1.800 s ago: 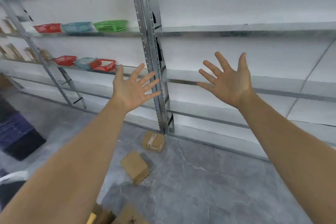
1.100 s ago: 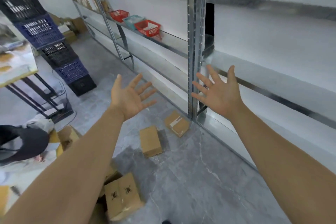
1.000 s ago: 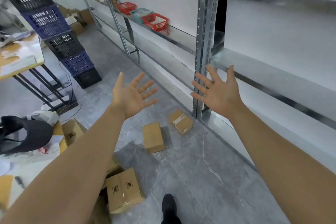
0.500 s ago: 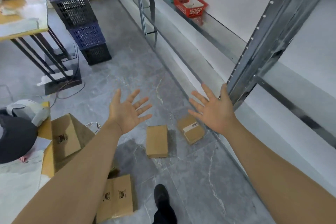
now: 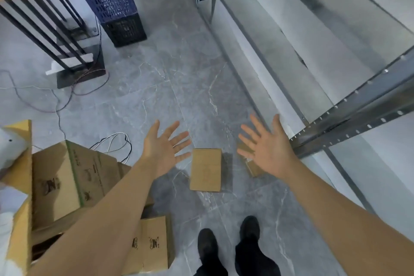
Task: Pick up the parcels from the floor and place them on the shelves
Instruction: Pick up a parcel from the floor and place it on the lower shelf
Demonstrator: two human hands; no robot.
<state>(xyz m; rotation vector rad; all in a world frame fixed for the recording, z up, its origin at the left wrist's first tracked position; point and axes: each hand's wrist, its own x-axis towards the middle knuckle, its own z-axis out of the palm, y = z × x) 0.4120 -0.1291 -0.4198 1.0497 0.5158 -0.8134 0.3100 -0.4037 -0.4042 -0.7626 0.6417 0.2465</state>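
Observation:
A small brown cardboard parcel (image 5: 206, 169) lies flat on the grey floor, between my two hands in the view. A second small parcel (image 5: 254, 168) lies to its right, mostly hidden behind my right hand (image 5: 266, 148). My left hand (image 5: 165, 149) hovers left of the first parcel, palm up, fingers spread, holding nothing. My right hand is also spread and empty, above the floor. The metal shelves (image 5: 313, 36) run along the right side, with a perforated upright post (image 5: 358, 110) near my right hand.
Larger printed cartons (image 5: 71, 179) are piled at the lower left, one (image 5: 154, 244) near my feet (image 5: 228, 246). Stacked dark and blue crates (image 5: 112, 2) stand at the upper left beside a black table frame (image 5: 56, 29). Loose cables (image 5: 67, 101) trail across the floor.
The view has tilted from the shelves down to the floor and closer to the parcels. Both hands have lowered towards the two small parcels, staying spread and empty. My feet have come into view.

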